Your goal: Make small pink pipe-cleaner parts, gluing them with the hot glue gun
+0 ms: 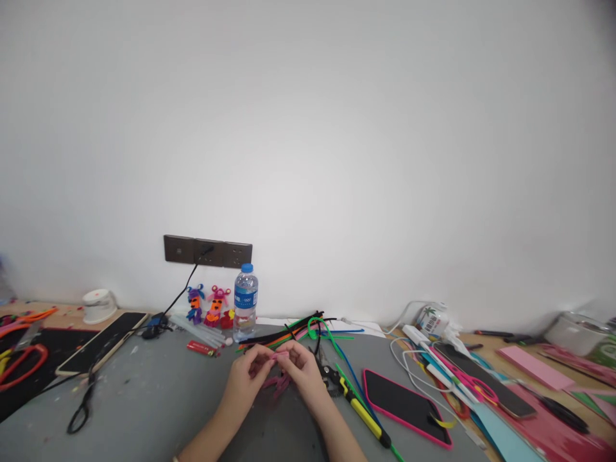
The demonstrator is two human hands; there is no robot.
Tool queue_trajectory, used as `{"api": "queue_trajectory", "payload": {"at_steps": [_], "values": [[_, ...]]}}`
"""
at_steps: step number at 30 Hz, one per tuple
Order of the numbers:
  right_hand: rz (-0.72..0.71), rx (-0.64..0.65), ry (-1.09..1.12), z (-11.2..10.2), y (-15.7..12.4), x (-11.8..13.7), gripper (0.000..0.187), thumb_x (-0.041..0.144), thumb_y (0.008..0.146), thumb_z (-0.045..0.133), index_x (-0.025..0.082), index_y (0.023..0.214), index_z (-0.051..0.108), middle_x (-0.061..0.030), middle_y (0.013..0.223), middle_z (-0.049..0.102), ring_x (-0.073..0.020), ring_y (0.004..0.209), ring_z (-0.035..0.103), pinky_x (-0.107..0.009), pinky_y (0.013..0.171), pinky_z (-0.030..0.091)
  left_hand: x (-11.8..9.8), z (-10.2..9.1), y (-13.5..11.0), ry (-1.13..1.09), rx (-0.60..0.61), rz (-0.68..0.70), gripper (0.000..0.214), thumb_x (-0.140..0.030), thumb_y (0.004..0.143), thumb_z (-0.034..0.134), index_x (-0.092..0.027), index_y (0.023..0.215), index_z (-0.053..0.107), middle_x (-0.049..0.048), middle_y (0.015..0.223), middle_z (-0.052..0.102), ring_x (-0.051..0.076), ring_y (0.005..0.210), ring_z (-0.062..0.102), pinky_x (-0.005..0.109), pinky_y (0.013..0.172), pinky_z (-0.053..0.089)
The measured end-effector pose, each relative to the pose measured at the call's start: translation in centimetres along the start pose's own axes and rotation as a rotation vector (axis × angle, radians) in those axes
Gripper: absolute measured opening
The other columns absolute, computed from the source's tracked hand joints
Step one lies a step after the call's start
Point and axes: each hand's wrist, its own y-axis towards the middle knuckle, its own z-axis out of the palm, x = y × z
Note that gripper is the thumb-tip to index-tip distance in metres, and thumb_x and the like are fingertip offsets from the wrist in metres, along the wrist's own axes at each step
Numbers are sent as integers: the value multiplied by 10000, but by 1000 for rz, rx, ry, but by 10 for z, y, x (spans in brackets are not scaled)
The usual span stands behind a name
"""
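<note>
Both of my hands meet over the grey mat [158, 398] near the table's front middle. My left hand [249, 374] and my right hand [299, 369] pinch the same pink pipe cleaner [280, 354] between their fingertips. A bent pink piece [278, 383] lies on the mat just under them. A pile of coloured pipe cleaners [298, 332], black, orange, green and blue, lies right behind my hands.
A water bottle [246, 300], two small pipe-cleaner figures [206, 307] and a red lighter [202, 348] stand at the back by the wall socket. A yellow-handled tool [362, 414] and a pink-cased phone [405, 405] lie to the right; scissors [83, 404] and a tablet [102, 342] to the left.
</note>
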Motion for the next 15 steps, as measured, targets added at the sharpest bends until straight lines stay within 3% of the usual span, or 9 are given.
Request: {"api": "queue_trajectory", "payload": {"at_steps": [6,15], "values": [[11,-19,-66,-2,-1,-4,379,534,736,740,169,827,691,-8,676,634,-139,591,538,-242,566,403,-1,1,0,31,-2,10,169,-305,850,577,-186,790,682,22,732,730,170,612,661,223,556,491],[11,-24,-76,-3,-1,1,395,555,745,725,175,853,738,-48,740,706,-176,635,605,-268,595,463,2,0,-1,-28,-23,-3,193,-354,866,574,-191,846,675,48,810,738,200,737,700,237,590,554]]}}
